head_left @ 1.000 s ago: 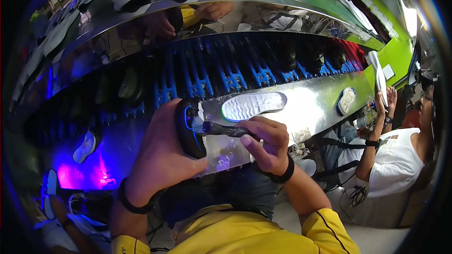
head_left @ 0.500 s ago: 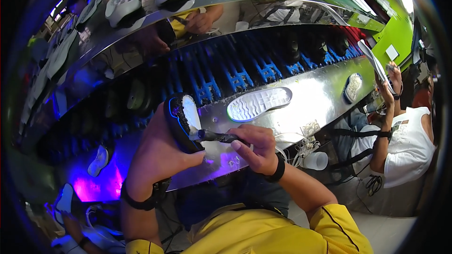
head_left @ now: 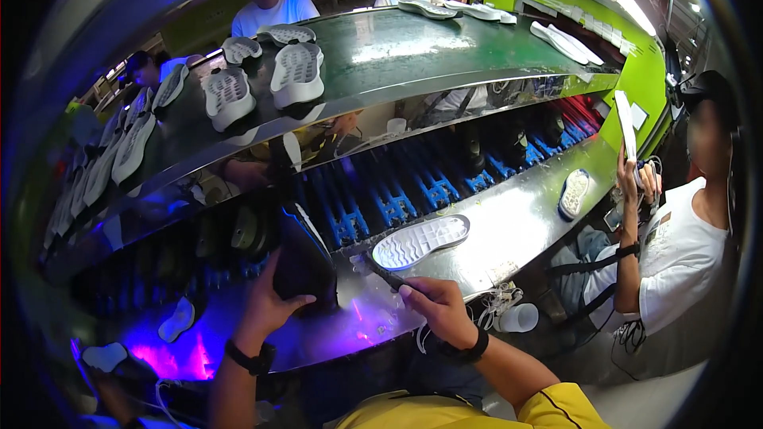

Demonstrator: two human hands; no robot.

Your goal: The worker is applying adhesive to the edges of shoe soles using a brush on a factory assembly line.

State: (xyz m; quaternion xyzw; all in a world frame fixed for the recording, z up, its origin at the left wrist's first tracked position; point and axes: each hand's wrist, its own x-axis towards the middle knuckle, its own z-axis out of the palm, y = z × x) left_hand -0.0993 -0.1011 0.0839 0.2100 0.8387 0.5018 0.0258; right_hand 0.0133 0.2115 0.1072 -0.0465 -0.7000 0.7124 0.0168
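My left hand (head_left: 273, 302) grips a dark shoe upper (head_left: 308, 266) by its lower part, holding it upright above the metal bench. Its underside is turned mostly away from view. In my right hand (head_left: 442, 310) is a brush (head_left: 387, 274) with a dark handle, its tip pointing up and left, apart from the upper. Just beyond the brush a white shoe sole (head_left: 421, 242) lies on the bench with its ridged face up.
Blue conveyor bars (head_left: 393, 195) run behind the bench (head_left: 509, 214). A green belt (head_left: 429, 48) above carries several grey-white soles (head_left: 298, 71). At right, a co-worker holds a white sole (head_left: 628, 123). A white cup (head_left: 518, 318) and cables sit near the bench's front edge.
The upper has turned so its white-coated underside faces away, and the brush has come off it. My view has tilted up, showing more of the belt and people behind it.
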